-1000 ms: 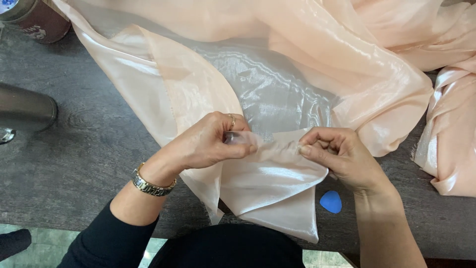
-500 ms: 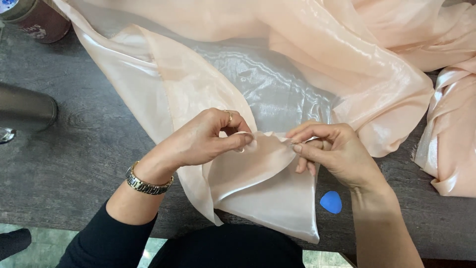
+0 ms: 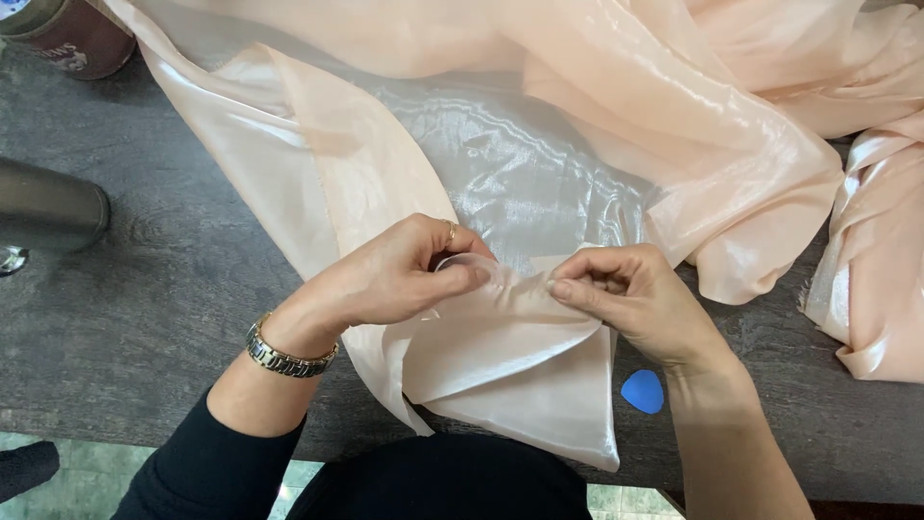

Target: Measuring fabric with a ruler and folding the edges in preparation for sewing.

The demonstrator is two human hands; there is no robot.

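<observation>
A large sheet of shiny peach fabric lies spread over a dark wooden table. Its near corner is folded toward me and hangs over the table's front edge. My left hand, with a ring and a metal wristwatch, pinches the folded edge between thumb and fingers. My right hand pinches the same edge a short way to the right. The stretch of fabric between both hands is pulled taut.
A small blue piece of tailor's chalk lies on the table below my right hand. A dark metal cylinder lies at the left edge. A brown round container stands at the top left. More peach fabric is bunched at the right.
Both hands stay pinched on the fabric edge. They shifted slightly upward and the folded corner below them has changed shape, with the fold now flatter and wider.
</observation>
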